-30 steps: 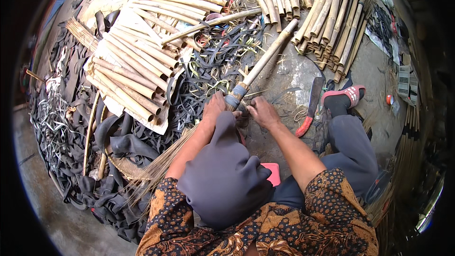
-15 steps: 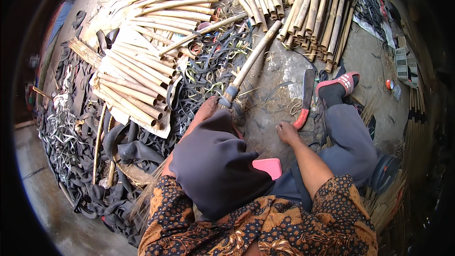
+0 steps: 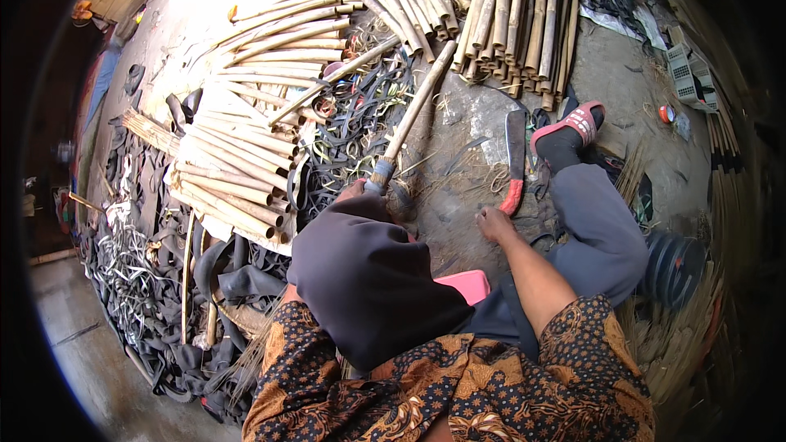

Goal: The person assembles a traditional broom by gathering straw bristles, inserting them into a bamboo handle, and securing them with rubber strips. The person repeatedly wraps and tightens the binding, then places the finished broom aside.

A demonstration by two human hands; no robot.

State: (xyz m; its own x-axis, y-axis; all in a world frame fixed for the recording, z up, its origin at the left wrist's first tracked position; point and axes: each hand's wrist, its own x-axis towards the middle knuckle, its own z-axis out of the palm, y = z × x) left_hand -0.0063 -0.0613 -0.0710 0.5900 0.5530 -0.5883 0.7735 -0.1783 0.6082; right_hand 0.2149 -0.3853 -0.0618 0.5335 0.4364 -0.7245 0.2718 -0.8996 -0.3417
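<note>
A broom with a bamboo handle (image 3: 422, 102) slants across the floor in front of me, its neck bound with grey-black rubber strip (image 3: 378, 176). My left hand (image 3: 352, 190) is closed on the bound neck, partly hidden behind my raised knee; the bristle end is out of sight there. Low over the floor, my right hand (image 3: 494, 223) is curled shut, and whatever its fingers hold cannot be made out. Just beyond that hand lies a machete with a dark curved blade (image 3: 515, 143) and a red-wrapped grip (image 3: 512, 196).
Bamboo handles (image 3: 254, 86) fan out at the left, and finished brooms (image 3: 524, 16) lie at the back. Black rubber strips (image 3: 372, 102) and scraps (image 3: 164, 311) cover the left floor. A pink flat object (image 3: 467, 285) sits by my legs, a plastic crate (image 3: 689, 75) far right.
The whole view has turned slightly, so the broom, machete and bamboo appear farther left. Both hands keep much the same pose, the left at the broom's neck and the right near the machete's grip.
</note>
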